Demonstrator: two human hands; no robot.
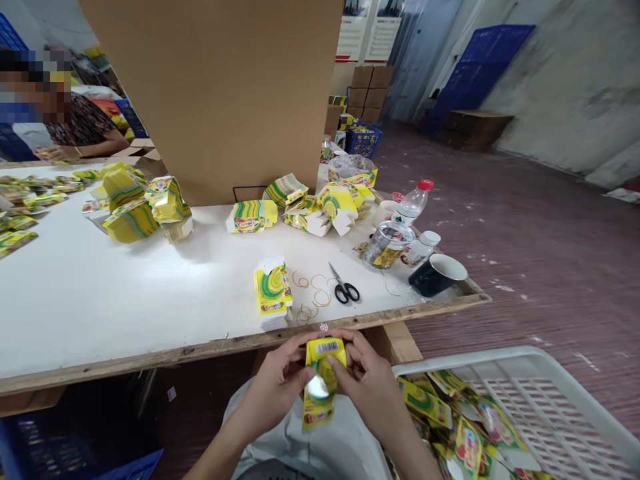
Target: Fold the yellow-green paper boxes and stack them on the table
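Grasping one yellow carton [323, 397] between both hands, just off the worktop [210, 280], beside its front edge and above the lap [265, 430]. With the left hand [277, 377], half closed on the carton's left side, thumb laid on the printed face. With the right hand [370, 373], half closed near the far right corner, thumb pressed onto the same face. Lying lengthwise from body to worktop, leaning slightly; barcode end pointing at the front edge, logo end back towards the body. Near the front edge, on the worktop: a carton stack [273, 290], then rubber bands [303, 313], then scissors [340, 288] pointing towards the far edge. Right of the right hand: a white basket [525, 353] holding more cartons [467, 443].
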